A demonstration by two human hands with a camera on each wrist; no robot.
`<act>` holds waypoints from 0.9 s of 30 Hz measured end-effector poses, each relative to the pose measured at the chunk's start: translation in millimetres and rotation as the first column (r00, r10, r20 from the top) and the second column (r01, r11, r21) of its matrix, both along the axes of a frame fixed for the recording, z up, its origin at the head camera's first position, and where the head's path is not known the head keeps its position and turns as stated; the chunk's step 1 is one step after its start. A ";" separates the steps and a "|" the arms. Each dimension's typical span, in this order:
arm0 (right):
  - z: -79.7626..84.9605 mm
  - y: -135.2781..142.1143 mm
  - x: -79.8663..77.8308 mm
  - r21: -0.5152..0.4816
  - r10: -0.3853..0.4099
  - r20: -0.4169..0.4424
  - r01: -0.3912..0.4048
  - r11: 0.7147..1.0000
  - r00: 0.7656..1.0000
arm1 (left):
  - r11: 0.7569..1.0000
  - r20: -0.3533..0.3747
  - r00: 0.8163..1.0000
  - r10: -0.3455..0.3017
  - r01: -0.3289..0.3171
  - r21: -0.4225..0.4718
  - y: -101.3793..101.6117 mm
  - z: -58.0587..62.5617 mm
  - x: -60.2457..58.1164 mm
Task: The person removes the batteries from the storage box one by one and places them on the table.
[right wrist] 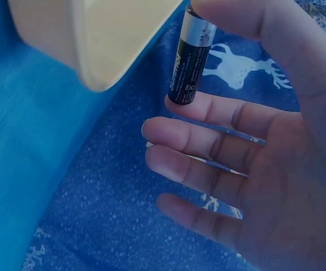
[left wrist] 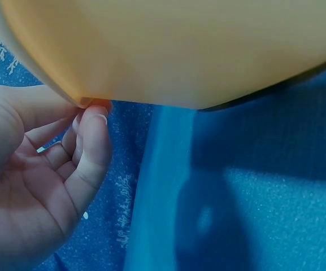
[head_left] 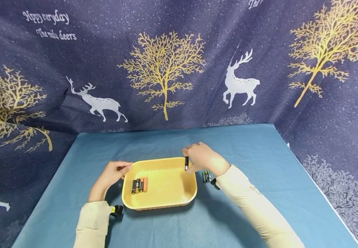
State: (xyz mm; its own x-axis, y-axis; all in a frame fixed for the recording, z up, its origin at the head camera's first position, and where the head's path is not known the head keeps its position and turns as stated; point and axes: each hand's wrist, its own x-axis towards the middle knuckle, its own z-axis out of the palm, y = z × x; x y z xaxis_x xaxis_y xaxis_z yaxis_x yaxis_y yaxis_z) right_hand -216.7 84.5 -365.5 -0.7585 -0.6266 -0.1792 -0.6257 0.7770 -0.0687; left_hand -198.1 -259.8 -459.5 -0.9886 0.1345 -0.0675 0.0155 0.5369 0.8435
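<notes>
A yellow plastic tray (head_left: 166,203) stands on the blue cloth. My left hand (head_left: 112,175) pinches its rim at the far left corner; the left wrist view shows thumb and fingertips meeting on the tray edge. Between the thumb and index finger of my right hand (head_left: 204,158) is a black AA battery (right wrist: 192,59) with a silver end, held by its two ends over the tray's right rim. Inside the tray at the left, several batteries (head_left: 139,185) lie side by side, dark ones and an orange one at the right of the row.
Right of the tray, partly under my right wrist, a small group of green and dark batteries (head_left: 206,176) lies on the blue tablecloth (head_left: 247,144). A dark curtain (head_left: 179,20) with trees and deer hangs behind the table. Both wrists wear black camera mounts.
</notes>
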 end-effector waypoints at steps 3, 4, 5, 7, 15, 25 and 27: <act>0.9 5.9 0.4 -0.006 -0.008 0.001 0.008 1.000 1.000 | 1.000 -0.004 1.000 -0.002 0.002 -0.004 -0.6 0.3 0.0; 0.7 7.9 0.4 -0.005 -0.007 -0.002 0.007 1.000 1.000 | 1.000 -0.003 1.000 0.000 0.000 -0.003 -0.6 0.3 0.1; 0.7 10.1 0.5 -0.010 -0.009 0.000 0.009 1.000 1.000 | 1.000 -0.001 1.000 0.001 -0.001 -0.001 -0.7 0.2 0.2; 0.0 14.4 0.7 -0.014 -0.016 0.004 0.016 1.000 1.000 | 1.000 0.005 1.000 0.004 -0.004 0.002 -0.6 0.0 0.5; -6.0 35.5 -1.0 -0.039 -0.033 -0.013 0.033 0.999 0.999 | 1.000 -0.004 1.000 0.011 -0.011 0.000 -0.4 -0.4 -0.1; -25.0 64.2 -2.3 -0.016 -0.066 0.009 0.066 0.998 0.998 | 1.000 0.003 1.000 0.009 -0.009 -0.002 -0.3 -0.9 0.6; -30.1 68.4 -3.2 -0.012 -0.075 0.016 0.075 0.997 0.997 | 1.000 0.006 1.000 0.010 -0.010 -0.003 -0.1 -0.7 0.4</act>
